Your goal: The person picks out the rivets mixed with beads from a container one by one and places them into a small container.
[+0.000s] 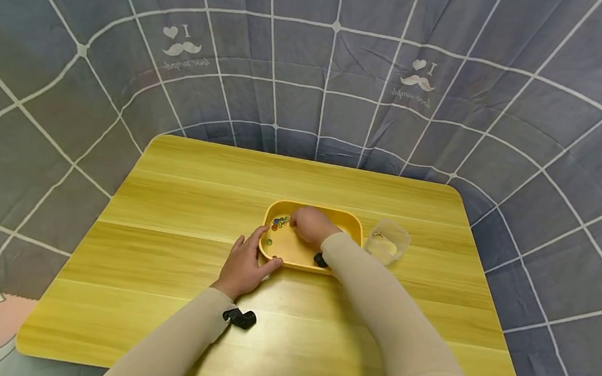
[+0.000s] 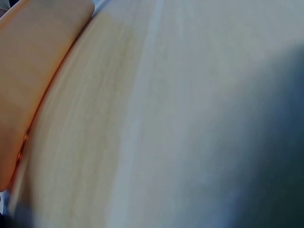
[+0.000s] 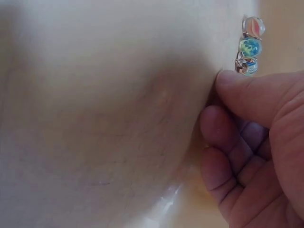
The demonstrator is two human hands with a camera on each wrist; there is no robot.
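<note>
A yellow tray (image 1: 345, 263) lies on the table with several coloured glass marbles (image 1: 280, 222) grouped near its left end. One green marble (image 1: 269, 242) sits apart, closer to the front left. My left hand (image 1: 244, 266) rests against the tray's front left corner, thumb on the front rim and fingers spread along the left side. Inside the tray, my right hand (image 1: 312, 225) is beside the marbles with curled fingers. Its thumb tip (image 3: 230, 81) is close to a row of marbles (image 3: 250, 46) in the right wrist view; whether it pinches one is hidden.
A clear plastic container (image 1: 398, 243) stands just right of the tray, with something small inside. The wooden table (image 1: 181, 201) has a grey checked curtain (image 1: 302, 51) behind it. The left wrist view is mostly blurred tabletop (image 2: 104, 118).
</note>
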